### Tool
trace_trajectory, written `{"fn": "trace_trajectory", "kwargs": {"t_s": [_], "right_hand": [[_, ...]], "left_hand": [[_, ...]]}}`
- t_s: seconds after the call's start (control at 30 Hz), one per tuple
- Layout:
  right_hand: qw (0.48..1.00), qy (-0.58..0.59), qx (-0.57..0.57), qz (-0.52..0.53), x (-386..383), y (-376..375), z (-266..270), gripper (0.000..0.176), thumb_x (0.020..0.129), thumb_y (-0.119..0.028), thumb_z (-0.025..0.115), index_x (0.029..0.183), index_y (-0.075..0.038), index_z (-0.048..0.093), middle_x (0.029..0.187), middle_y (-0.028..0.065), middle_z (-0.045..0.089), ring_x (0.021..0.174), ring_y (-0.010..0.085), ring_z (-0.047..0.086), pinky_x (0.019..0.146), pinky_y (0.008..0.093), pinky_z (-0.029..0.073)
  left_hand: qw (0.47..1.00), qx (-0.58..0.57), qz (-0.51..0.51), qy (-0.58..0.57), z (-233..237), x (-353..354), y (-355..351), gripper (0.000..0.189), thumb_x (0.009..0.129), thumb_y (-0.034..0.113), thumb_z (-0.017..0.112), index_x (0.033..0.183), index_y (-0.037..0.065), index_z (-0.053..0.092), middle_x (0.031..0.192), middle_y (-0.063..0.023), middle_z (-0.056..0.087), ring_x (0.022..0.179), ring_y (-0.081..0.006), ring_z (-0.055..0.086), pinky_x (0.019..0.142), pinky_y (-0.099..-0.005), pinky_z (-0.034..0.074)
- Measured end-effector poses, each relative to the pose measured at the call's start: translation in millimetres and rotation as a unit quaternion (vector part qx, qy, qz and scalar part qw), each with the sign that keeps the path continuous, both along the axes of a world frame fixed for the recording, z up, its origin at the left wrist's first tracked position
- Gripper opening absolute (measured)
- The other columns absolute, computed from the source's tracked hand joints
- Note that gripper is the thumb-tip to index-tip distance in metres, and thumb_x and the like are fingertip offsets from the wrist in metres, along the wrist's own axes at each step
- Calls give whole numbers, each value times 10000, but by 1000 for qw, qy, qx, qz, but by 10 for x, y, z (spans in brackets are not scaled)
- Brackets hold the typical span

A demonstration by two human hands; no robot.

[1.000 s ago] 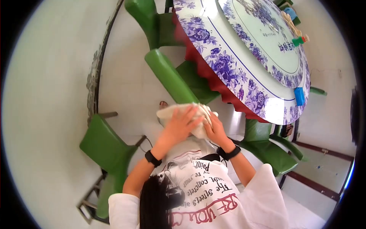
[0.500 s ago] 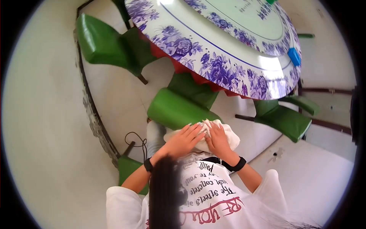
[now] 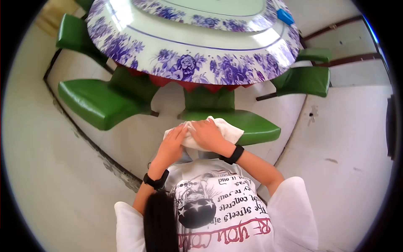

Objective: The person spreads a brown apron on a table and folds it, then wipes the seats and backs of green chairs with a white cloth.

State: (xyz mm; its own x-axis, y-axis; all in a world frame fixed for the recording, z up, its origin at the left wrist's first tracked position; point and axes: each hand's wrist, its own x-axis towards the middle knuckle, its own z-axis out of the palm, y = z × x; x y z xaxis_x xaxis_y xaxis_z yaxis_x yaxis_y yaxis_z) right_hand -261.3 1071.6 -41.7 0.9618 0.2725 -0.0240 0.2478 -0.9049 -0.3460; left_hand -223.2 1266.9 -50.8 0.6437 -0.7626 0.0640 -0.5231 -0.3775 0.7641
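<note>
Near the right rim of the flowered table (image 3: 147, 40) sat a small blue thing (image 3: 285, 17), and whether it was a box or a solid block was impossible to call!

Down on the near side of the table came the main action: a white cloth (image 3: 228, 131) lay against the top of a green chair (image 3: 260, 129), with both hands on it. The left hand (image 3: 170, 148) and the right hand (image 3: 207, 135) were together, fingers meeting over the cloth; grip or flat press, you could not tell.

The chair itself stood close up to the table, its seat toward the red skirt (image 3: 161, 80) hanging below the rim. Another green chair (image 3: 90, 101) stood left of the table, one more (image 3: 306, 80) right of it, and pale floor (image 3: 248, 101) showed below.
</note>
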Motion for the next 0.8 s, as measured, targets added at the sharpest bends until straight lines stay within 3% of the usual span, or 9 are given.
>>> {"fn": "trace_trajectory", "kwargs": {"t_s": [0.13,0.23,0.27,0.37,0.43,0.53,0.67,0.77,0.8], "right_hand": [[969,169,95,-154,36,4,208,280,865,-206,510,1009,14,605,996,164,638,902,316,596,890,464,409],[985,41,44,-164,-384,-171,179,291,874,-208,514,1017,32,597,991,177,639,938,311,591,916,452,410],[977,53,52,-200,-496,-195,384,321,884,-216,520,1044,53,585,1028,194,634,1002,317,584,999,455,368],[967,43,48,-245,-796,-266,597,370,893,-226,522,1111,70,558,1106,229,602,1095,330,546,1085,435,283],[968,24,71,-240,-912,-334,516,429,886,-278,519,1144,65,529,1165,247,533,1130,372,477,1032,443,308],[969,79,92,-215,-898,-382,514,594,877,-398,514,1243,66,446,1275,270,440,1229,413,366,1049,486,246],[951,260,73,-152,-623,-477,571,789,870,-555,461,1338,68,339,1387,278,339,1327,436,238,1086,552,117],[905,402,85,-110,-302,-566,544,817,872,-605,413,1365,40,317,1395,289,314,1322,446,234,1076,574,124],[880,461,84,-75,-118,-595,632,798,896,-611,358,1400,4,287,1404,303,291,1335,442,218,1095,541,126]], "left_hand": [[994,-24,-94,41,-53,160,-145,710,653,-29,635,1319,-17,388,1402,-204,354,1294,-383,343,1063,-442,310],[982,-47,-183,8,-19,160,-363,770,632,27,700,1332,-1,380,1439,-197,303,1332,-384,287,1067,-480,285],[975,-39,-218,-24,36,154,-443,779,633,50,707,1337,3,377,1443,-193,303,1338,-378,282,1069,-484,276],[954,-40,-283,-87,198,114,-659,803,635,108,723,1352,23,372,1451,-179,303,1349,-362,275,1069,-498,256],[951,-65,-291,-88,222,113,-750,811,633,131,727,1359,48,376,1454,-169,304,1347,-352,284,1061,-507,254],[958,-125,-254,-39,138,145,-751,732,645,90,696,1330,49,440,1416,-177,368,1301,-364,352,1039,-488,289],[957,-207,-202,31,-186,182,-716,670,666,62,654,1310,65,468,1413,-162,385,1288,-371,363,1031,-497,293],[959,-221,-154,91,-248,164,-657,549,723,100,597,1264,54,517,1395,-182,407,1288,-388,362,1052,-501,263],[958,-225,-138,108,-272,167,-644,538,729,108,591,1260,56,520,1395,-183,407,1290,-391,359,1056,-501,256]]}}
